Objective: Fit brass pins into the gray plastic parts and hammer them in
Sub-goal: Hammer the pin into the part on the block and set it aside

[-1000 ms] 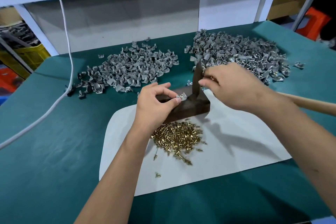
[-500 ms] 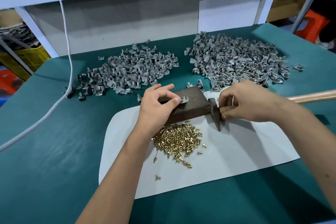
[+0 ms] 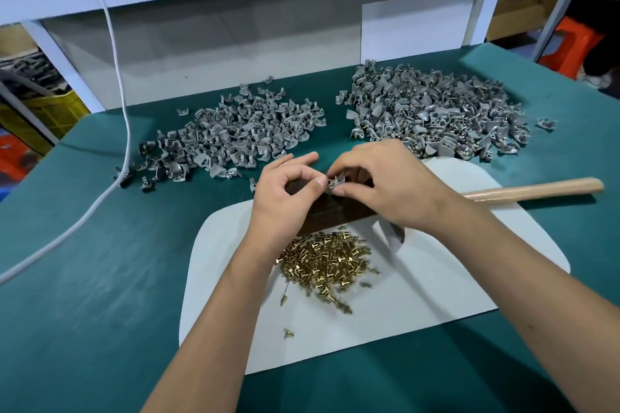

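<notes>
Gray plastic part [image 3: 336, 182] pinched between left hand [image 3: 285, 191] and right hand [image 3: 385, 184] over dark block [image 3: 330, 214] (pin apparently seated). Next, probably: regrasping wooden-handled hammer [image 3: 533, 189].

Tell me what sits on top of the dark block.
A small gray plastic part, pinched by the left hand and right hand, sits over the dark block. The hands cover most of its top.
</notes>
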`<state>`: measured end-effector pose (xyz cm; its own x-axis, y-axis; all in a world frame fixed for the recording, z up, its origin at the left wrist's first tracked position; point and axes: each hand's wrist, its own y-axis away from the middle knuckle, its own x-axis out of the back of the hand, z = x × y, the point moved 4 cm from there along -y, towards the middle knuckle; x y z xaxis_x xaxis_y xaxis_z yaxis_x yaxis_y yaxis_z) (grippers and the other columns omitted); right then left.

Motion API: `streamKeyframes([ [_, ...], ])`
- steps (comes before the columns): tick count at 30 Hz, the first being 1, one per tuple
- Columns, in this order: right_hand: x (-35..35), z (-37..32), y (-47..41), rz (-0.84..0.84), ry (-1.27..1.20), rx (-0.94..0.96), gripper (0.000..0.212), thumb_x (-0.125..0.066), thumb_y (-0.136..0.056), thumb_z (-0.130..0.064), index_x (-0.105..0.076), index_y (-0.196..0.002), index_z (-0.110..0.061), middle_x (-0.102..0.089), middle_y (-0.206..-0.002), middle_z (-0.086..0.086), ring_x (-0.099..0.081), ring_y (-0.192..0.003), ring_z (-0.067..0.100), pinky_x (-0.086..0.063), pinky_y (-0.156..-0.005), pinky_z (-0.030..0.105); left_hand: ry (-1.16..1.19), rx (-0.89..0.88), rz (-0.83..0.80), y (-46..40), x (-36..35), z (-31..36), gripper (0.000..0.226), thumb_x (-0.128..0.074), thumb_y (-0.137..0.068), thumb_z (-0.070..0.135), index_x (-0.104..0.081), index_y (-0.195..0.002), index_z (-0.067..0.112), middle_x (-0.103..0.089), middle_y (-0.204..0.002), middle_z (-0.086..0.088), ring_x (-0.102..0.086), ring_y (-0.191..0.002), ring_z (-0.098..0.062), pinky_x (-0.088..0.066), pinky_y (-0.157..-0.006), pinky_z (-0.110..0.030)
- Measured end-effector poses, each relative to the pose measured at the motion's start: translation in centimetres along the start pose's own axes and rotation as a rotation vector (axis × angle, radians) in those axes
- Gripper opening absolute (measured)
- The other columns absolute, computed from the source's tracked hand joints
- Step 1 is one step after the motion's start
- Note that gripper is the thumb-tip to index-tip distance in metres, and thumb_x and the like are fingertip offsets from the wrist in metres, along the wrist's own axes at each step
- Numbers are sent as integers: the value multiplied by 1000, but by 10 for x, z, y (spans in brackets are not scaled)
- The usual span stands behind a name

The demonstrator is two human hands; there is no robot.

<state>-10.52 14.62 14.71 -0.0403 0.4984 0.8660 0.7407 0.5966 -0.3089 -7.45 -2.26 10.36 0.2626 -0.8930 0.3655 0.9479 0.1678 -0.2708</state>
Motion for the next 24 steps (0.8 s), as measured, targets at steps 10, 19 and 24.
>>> streamKeyframes([
  [10, 39, 68, -25, 108, 156, -432, 23, -79, -88, -30, -74, -110, -26, -74, -86, -2, -70, -84, 21, -58, -90, 40, -43, 120, 451, -6, 39, -26, 26, -60, -99, 39, -78, -82, 30, -71, -76, 13, -60, -69, -6, -47, -71, -27],
  [19, -17, -18, -54, -81, 38, 13, 11, -75, -90, -29, -77, -100, -26, -74, -90, -9, -67, -84, 9, -58, -87, 37, -617, 160, 205, -14, 63, -59, 47, -53, -99, 9, -59, -143, 24, -42, -160, -6, -23, -149, -31, -18, -121, -33],
  [24, -54, -80, -55, -324, 97, 282, 12, -74, -87, -30, -76, -100, -31, -74, -98, -12, -66, -95, 13, -53, -90, 35, -629, 7, 166, -13, 68, -50, 29, -67, -87, 2, -77, -113, 10, -68, -133, -12, -48, -138, -23, -13, -103, -14],
])
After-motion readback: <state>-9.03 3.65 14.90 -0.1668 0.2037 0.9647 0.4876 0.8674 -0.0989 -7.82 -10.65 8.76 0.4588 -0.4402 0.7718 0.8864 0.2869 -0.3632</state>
